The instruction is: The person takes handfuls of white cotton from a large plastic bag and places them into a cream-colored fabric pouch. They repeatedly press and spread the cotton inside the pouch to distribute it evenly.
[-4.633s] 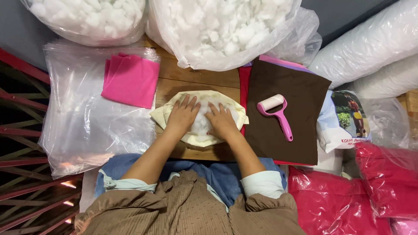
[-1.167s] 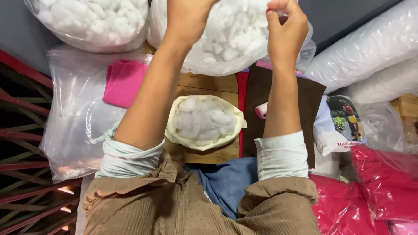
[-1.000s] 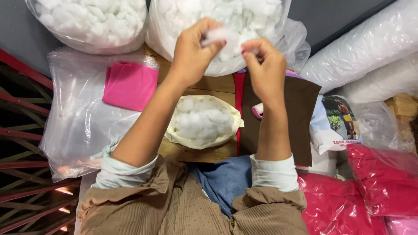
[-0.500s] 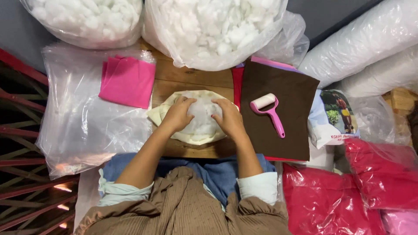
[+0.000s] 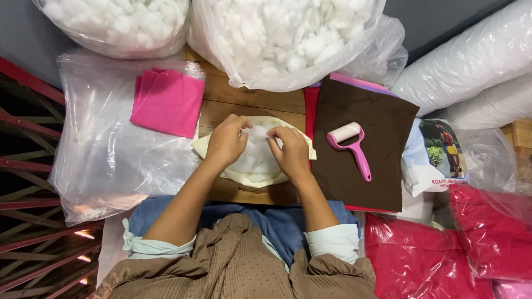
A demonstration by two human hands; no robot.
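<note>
Head view looks straight down, and nearest to us we see our brown knitted top (image 5: 238, 266) and the pale rolled sleeves over a blue lap. Our forearms reach forward onto the wooden surface (image 5: 249, 105). Our left hand (image 5: 226, 143) and right hand (image 5: 290, 152) rest on a cream fabric cover (image 5: 255, 177) that lies open in the middle of the surface, with white stuffing (image 5: 256, 152) showing between them. Both hands have their fingers curled in, the tips pressing into the stuffing; we cannot tell whether either one pinches a tuft.

Just right of the cover lies a dark brown cloth (image 5: 366, 122), and a pink lint roller (image 5: 352, 147) lies on it, white head toward the cover. Left of the cover, a folded pink cloth (image 5: 168, 101) sits on a stack of clear plastic bags (image 5: 105, 160). Red packed bags (image 5: 432, 254) lie at our right.

Farther off, two big clear sacks of white filling (image 5: 288, 39) stand at the far edge of the surface, the larger one touching it directly beyond the cover.
</note>
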